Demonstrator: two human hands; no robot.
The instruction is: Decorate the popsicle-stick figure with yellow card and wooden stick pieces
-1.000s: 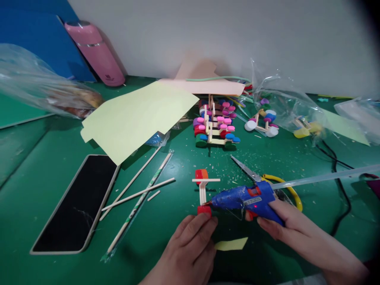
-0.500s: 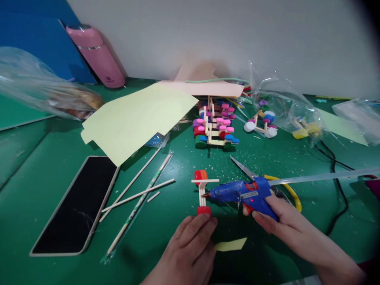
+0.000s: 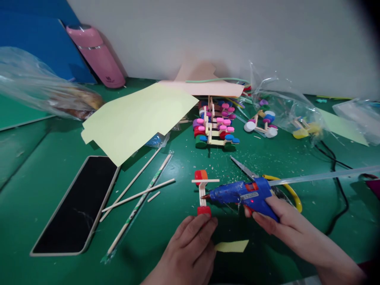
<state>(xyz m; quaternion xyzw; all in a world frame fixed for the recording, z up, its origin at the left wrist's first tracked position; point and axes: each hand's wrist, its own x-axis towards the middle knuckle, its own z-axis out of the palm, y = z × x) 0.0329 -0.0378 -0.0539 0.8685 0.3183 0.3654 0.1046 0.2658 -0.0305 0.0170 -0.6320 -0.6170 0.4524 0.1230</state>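
Near the front of the green table, my left hand is closed on the near red wheel of a small toy bike made of wooden sticks. An orange-red wheel and a thin crossbar are at the bike's far end. My right hand is wrapped round a blue hot glue gun, its red light lit. The copper-coloured nozzle points left and meets the bike's stick frame, touching or nearly so. A clear glue stick sticks out of the gun's back. Behind the gun lie scissors with yellow handles, partly hidden.
A phone and loose wooden sticks lie to the left. Several finished toy bikes stand at the back, beside light-yellow paper. A pink bottle leans on the wall. A black cable runs along the right.
Almost nothing differs. Both hands, the toy bike and the glue gun hold their places; the small yellow paper strip by my left hand has shifted slightly.
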